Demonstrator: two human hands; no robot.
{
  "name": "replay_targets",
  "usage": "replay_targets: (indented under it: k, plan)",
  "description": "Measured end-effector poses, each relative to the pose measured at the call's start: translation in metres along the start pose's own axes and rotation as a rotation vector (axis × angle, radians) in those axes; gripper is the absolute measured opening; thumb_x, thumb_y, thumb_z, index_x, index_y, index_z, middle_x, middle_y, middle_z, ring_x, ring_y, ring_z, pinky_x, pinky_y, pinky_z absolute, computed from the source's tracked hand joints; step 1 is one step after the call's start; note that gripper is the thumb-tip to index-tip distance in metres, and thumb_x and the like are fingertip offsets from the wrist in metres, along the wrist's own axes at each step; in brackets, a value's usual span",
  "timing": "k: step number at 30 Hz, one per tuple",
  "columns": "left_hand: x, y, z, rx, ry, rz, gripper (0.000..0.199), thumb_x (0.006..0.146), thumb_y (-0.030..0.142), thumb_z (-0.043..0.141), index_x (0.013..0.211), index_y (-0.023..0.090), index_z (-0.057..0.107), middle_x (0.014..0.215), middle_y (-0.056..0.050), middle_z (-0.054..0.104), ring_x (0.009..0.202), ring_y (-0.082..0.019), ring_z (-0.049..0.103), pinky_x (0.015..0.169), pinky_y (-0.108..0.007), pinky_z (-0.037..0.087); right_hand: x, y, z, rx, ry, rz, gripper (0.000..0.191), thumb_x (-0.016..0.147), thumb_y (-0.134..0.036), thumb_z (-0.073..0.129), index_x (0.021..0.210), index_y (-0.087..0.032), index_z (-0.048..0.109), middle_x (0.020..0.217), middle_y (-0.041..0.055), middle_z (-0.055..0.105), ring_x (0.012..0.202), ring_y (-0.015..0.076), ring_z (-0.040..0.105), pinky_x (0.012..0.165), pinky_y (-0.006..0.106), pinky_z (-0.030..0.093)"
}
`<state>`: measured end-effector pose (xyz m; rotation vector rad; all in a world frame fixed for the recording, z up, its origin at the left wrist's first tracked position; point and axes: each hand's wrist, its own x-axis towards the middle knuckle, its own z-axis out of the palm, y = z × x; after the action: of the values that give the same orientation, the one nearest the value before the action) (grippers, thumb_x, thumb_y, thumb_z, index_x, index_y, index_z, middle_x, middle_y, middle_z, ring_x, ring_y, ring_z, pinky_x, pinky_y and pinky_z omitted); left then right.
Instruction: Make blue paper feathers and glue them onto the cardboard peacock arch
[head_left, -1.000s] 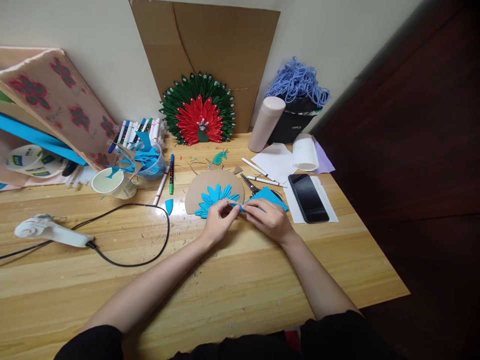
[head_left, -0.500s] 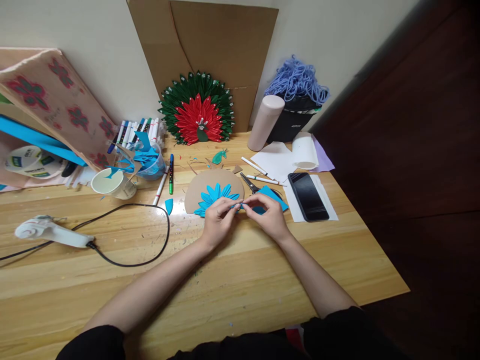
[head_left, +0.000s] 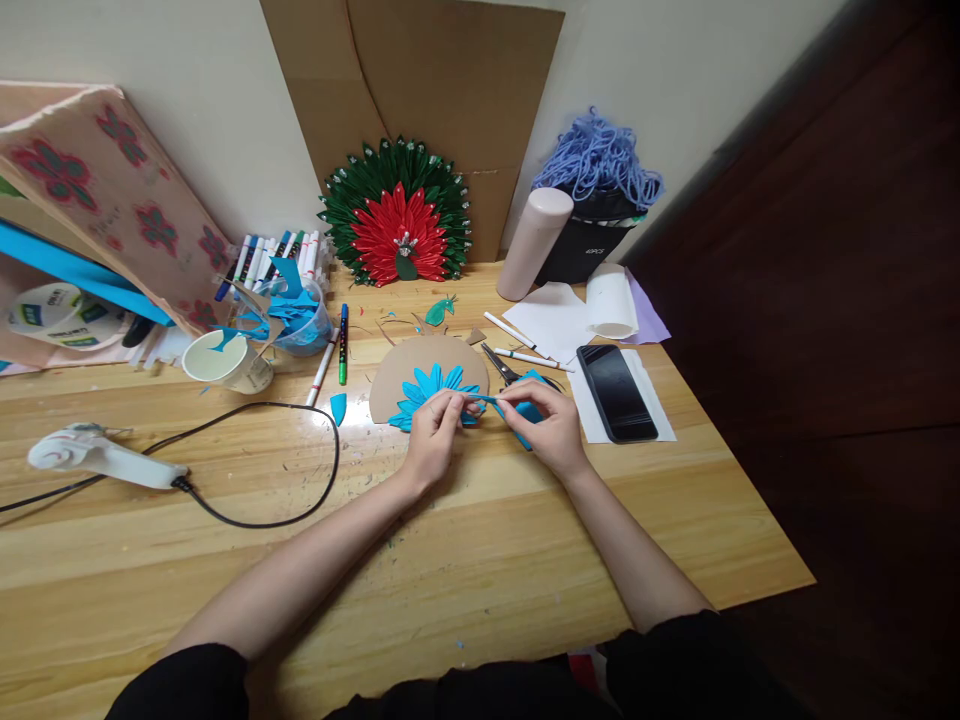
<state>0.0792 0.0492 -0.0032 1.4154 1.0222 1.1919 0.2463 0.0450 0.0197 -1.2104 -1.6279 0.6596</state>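
Note:
Between the fingertips of my left hand [head_left: 435, 432] and my right hand [head_left: 549, 425] stretches a narrow blue paper strip [head_left: 481, 398], pinched at both ends. Below and behind the hands lies a rounded cardboard piece [head_left: 397, 364] with a fan of blue paper petals [head_left: 427, 385] on it, partly covered by my left hand. Blue paper [head_left: 529, 408] rests on the table, partly hidden by my right hand. Dark-handled scissors [head_left: 501, 366] lie just beyond it. A loose blue petal [head_left: 339, 408] is left of the cardboard.
A red and green paper peacock [head_left: 401, 215] leans at the back. On the left are a white glue gun [head_left: 109, 460] with a looping cord, a paper cup [head_left: 232, 362] and a tub of blue scraps [head_left: 304, 335]. A phone [head_left: 617, 393] and a pink bottle [head_left: 534, 245] stand right.
My hands have moved slightly apart, and the blue paper strip now shows stretched between them. The rest of the table stays as it was.

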Motion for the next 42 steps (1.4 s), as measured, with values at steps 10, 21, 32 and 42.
replay_targets:
  k: [10, 21, 32, 42]
  plan:
    - [0.002, -0.002, -0.001, -0.053, -0.052, -0.125, 0.046, 0.082, 0.051, 0.051, 0.053, 0.016, 0.059, 0.054, -0.001, 0.054, 0.054, -0.012, 0.046, 0.054, -0.024, 0.036, 0.001, -0.002, -0.005, -0.248, -0.067, -0.360, 0.015, 0.079, -0.019, 0.064, 0.087, -0.028, 0.071, 0.085, 0.0038, 0.069, 0.078, 0.0187, 0.061, 0.072, 0.036, 0.049]
    - [0.003, 0.001, 0.002, -0.016, -0.020, -0.093, 0.033, 0.082, 0.042, 0.056, 0.065, 0.016, 0.067, 0.068, -0.004, 0.066, 0.066, -0.015, 0.057, 0.062, -0.026, 0.043, -0.001, 0.002, 0.007, 0.124, -0.026, 0.080, 0.003, 0.074, -0.022, 0.068, 0.076, -0.021, 0.070, 0.082, 0.0048, 0.071, 0.082, 0.0194, 0.066, 0.079, 0.036, 0.054]
    - [0.002, -0.002, 0.002, -0.009, -0.034, -0.095, 0.032, 0.083, 0.043, 0.055, 0.071, 0.017, 0.070, 0.075, -0.006, 0.068, 0.069, -0.016, 0.058, 0.059, -0.025, 0.044, -0.003, 0.009, 0.014, 0.363, 0.033, 0.403, 0.022, 0.061, -0.035, 0.077, 0.071, -0.018, 0.067, 0.071, 0.0043, 0.072, 0.068, 0.0192, 0.069, 0.070, 0.034, 0.058]
    - [0.002, -0.003, 0.002, 0.030, -0.062, -0.075, 0.033, 0.084, 0.042, 0.053, 0.072, 0.016, 0.070, 0.072, -0.005, 0.066, 0.068, -0.015, 0.058, 0.058, -0.025, 0.043, -0.003, 0.007, 0.015, 0.347, 0.081, 0.375, 0.021, 0.061, -0.034, 0.077, 0.070, -0.019, 0.066, 0.072, 0.0035, 0.071, 0.068, 0.0177, 0.067, 0.070, 0.032, 0.057]
